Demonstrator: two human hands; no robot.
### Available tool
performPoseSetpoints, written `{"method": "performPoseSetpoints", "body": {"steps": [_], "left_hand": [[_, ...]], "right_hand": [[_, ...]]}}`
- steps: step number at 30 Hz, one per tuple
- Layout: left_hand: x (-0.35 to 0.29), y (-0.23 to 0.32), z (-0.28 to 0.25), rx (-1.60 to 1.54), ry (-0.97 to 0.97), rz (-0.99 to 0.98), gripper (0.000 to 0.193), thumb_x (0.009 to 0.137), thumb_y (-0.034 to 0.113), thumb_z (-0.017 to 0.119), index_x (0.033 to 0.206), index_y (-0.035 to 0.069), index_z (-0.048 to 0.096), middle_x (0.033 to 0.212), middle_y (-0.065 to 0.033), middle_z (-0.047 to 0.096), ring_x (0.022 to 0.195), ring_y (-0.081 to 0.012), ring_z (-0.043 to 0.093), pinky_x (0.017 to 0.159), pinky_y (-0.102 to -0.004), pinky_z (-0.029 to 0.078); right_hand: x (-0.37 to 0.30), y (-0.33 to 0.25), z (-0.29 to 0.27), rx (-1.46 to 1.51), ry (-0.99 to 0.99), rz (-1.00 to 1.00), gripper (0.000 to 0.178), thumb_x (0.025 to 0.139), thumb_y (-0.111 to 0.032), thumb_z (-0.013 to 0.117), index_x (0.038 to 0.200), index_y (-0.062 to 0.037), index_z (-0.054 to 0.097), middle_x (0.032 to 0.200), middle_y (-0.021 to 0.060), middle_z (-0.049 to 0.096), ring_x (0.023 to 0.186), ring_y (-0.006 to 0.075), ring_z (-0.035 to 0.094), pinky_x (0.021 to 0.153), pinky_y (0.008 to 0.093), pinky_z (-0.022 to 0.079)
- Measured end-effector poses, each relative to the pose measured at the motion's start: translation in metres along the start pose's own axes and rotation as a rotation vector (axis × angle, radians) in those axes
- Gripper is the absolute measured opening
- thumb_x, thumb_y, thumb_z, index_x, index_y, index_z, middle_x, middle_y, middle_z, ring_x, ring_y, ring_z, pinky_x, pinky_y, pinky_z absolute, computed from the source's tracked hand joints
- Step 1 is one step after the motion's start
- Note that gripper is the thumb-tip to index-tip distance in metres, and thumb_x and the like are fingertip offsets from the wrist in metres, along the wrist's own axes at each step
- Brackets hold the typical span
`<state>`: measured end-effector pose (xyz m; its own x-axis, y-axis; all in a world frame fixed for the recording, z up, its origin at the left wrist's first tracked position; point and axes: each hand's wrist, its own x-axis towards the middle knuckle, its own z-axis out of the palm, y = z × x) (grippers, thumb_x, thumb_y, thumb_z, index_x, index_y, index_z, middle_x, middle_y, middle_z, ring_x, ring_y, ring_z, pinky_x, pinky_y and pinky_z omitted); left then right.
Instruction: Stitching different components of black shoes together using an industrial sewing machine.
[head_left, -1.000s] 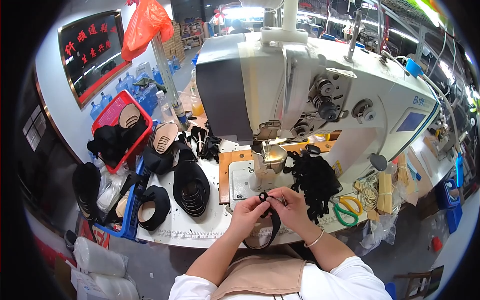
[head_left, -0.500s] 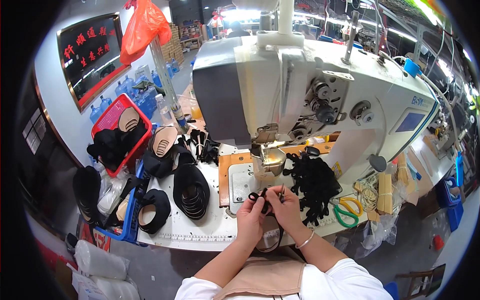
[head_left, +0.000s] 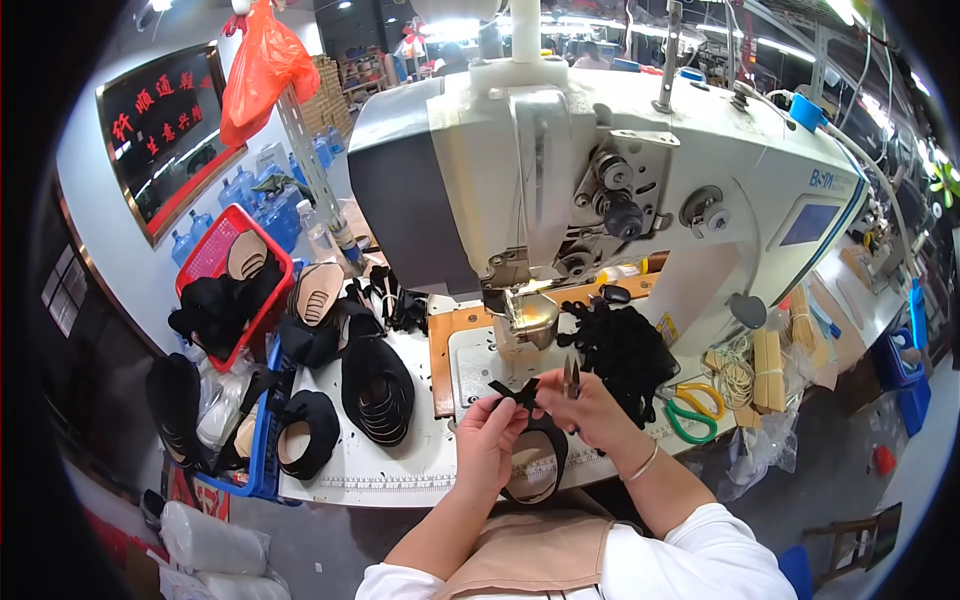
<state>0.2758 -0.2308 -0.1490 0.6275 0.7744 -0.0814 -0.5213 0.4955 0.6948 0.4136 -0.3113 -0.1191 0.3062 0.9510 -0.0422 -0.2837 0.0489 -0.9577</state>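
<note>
My left hand (head_left: 483, 440) pinches a small black fabric bow (head_left: 515, 392) between thumb and fingertips, in front of the sewing machine's needle area. On the bow's other side, my right hand (head_left: 595, 412) is closed around small metal snips (head_left: 571, 378), blades pointing up. Its fingertips are at the bow's right end; whether they grip it I cannot tell. Below the hands hangs a black strap loop with a beige inside (head_left: 548, 462), partly hidden. The large white sewing machine (head_left: 460, 200) stands just beyond, over a metal plate (head_left: 475, 362).
A heap of black fabric pieces (head_left: 620, 360) lies right of the needle, near green-and-yellow-handled scissors (head_left: 692, 413). Black shoe uppers (head_left: 377, 390) sit on the left. Beyond them are a red basket (head_left: 222, 237) and a blue basket (head_left: 262, 455). A ruler strip (head_left: 390, 483) runs along the table's front edge.
My hands have spread slightly apart, and the bow shows more fully between them. The snips now stand upright. The strap loop below is more visible. The whole view has shifted a little.
</note>
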Motion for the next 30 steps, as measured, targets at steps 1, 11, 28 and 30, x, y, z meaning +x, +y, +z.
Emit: {"method": "performPoseSetpoints", "body": {"steps": [1,11,28,30], "left_hand": [[-0.001,-0.002,0.002,-0.001,0.006,-0.015,0.007,0.086,0.006,0.056,0.092,0.004,0.054,0.086,-0.0069,0.061,0.077,-0.0149,0.060,0.071,-0.0273,0.049],[-0.005,0.005,-0.010,-0.073,-0.187,-0.148,0.009,0.088,0.008,0.055,0.094,0.002,0.055,0.090,-0.0071,0.062,0.082,-0.0144,0.060,0.072,-0.0272,0.051],[0.005,0.000,-0.013,0.336,-0.211,-0.159,0.015,0.087,0.010,0.055,0.098,0.001,0.054,0.084,-0.0056,0.061,0.076,-0.0116,0.058,0.067,-0.0231,0.049],[0.001,-0.003,-0.008,0.255,-0.196,-0.181,0.013,0.088,0.010,0.054,0.098,0.002,0.054,0.084,-0.0054,0.060,0.074,-0.0120,0.058,0.066,-0.0237,0.049]], "right_hand": [[-0.001,0.003,0.004,-0.001,0.000,-0.002,0.022,0.080,-0.018,0.066,0.095,-0.0016,0.061,0.075,0.0007,0.061,0.067,0.0041,0.053,0.061,0.0190,0.043],[-0.003,0.014,0.015,-0.227,0.159,-0.239,0.017,0.078,-0.012,0.067,0.091,-0.0013,0.065,0.077,0.0016,0.065,0.070,0.0053,0.057,0.065,0.0203,0.046],[-0.014,0.014,0.000,-0.198,0.068,-0.090,0.019,0.079,-0.014,0.067,0.092,-0.0018,0.061,0.074,0.0006,0.062,0.063,0.0040,0.054,0.054,0.0181,0.041],[-0.014,0.016,0.006,-0.274,0.089,-0.194,0.024,0.078,-0.015,0.068,0.097,-0.0023,0.061,0.080,0.0011,0.063,0.070,0.0059,0.057,0.063,0.0198,0.048]]}}
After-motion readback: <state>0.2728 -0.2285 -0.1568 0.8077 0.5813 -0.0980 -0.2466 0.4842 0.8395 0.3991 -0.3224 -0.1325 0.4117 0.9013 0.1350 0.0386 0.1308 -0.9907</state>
